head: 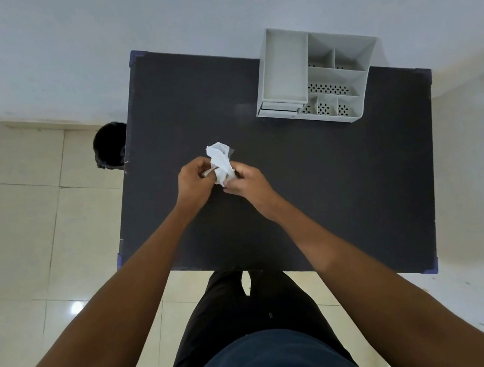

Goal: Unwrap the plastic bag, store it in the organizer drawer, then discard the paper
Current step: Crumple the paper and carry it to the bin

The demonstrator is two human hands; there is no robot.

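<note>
While both hands pinch crumpled white paper wad (221,163) above dark tabletop (313,178): left hand (194,184) and right hand (245,182) closed on it; clear plastic bag barely visible inside. Risk: hard tug tears bag.

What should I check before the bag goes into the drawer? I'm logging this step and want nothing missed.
1. Both hands on the bundle: ok, left hand and right hand grip the white paper.
2. Plastic bag free of paper: cannot tell, only a clear edge shows.
3. Organizer within reach on the table: ok.
4. Drawer open: not ok, it looks shut.
5. Bin ready for paper: ok, beside the table on the left.
</note>
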